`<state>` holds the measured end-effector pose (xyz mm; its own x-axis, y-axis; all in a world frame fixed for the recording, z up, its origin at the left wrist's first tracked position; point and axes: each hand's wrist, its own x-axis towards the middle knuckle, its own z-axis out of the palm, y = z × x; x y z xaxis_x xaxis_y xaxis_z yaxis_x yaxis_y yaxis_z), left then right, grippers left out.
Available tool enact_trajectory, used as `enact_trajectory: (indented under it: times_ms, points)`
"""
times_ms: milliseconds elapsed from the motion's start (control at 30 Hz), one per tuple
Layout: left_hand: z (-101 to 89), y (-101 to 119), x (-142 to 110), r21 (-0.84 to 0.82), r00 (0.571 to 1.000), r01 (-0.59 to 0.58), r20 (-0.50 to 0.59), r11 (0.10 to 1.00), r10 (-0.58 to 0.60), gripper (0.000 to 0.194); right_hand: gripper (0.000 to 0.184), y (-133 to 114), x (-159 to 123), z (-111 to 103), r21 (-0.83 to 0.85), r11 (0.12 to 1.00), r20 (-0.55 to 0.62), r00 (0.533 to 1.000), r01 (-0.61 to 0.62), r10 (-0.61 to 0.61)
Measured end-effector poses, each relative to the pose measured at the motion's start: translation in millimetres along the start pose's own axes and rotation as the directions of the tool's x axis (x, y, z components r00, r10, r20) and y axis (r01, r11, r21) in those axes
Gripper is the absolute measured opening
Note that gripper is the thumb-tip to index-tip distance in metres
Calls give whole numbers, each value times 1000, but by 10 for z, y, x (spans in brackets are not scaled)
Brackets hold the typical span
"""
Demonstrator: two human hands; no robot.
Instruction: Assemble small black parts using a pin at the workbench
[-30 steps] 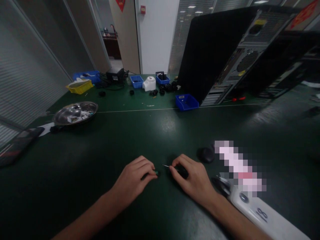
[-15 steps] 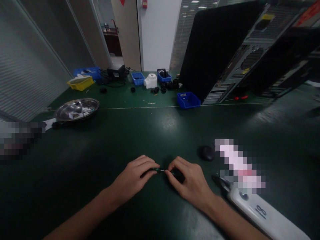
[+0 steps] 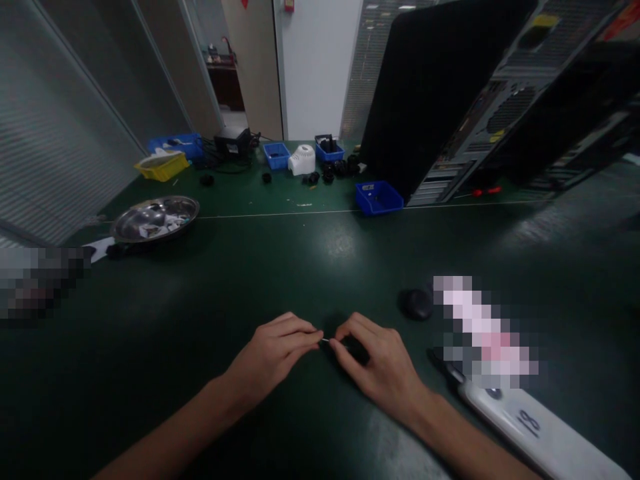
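Note:
My left hand (image 3: 280,347) is closed, thumb and fingertips pinched round what looks like a small screwdriver. Only its thin metal shaft (image 3: 325,340) shows in the gap between my hands; its handle is hidden under my left fingers. That shaft points at the fingertips of my right hand (image 3: 377,357), curled in a pinch round a small black part (image 3: 358,349). Most of this part is covered, and its kind cannot be made out. Both hands are low over the dark green tabletop (image 3: 240,273), nearly touching each other.
Right of my hands are a black rounded object (image 3: 417,304) and a white handheld tool (image 3: 540,427) marked 18. A metal bowl (image 3: 131,233) with scraps is at left. Farther back stand a blue bin (image 3: 379,199), a yellow tray (image 3: 163,170) and a tall black computer case (image 3: 440,93).
The fingertips of my left hand have slid right along the screwdriver, covering the green and black handle end that showed before. My right hand stays in place.

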<state>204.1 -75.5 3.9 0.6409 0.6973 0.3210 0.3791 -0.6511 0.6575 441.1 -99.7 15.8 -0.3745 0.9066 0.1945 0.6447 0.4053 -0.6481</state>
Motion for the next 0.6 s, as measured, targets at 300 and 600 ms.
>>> enact_trajectory:
  times_ms: [300, 600]
  points:
    - [-40, 86, 21, 59, 996, -2, 84, 998, -3, 29, 13, 5, -33, 34, -78, 997, 35, 999, 25, -22]
    - [72, 61, -15, -36, 1000, 27, -1, 999, -27, 27, 11, -28, -7, 7, 87, 996, -4, 1000, 2, -2]
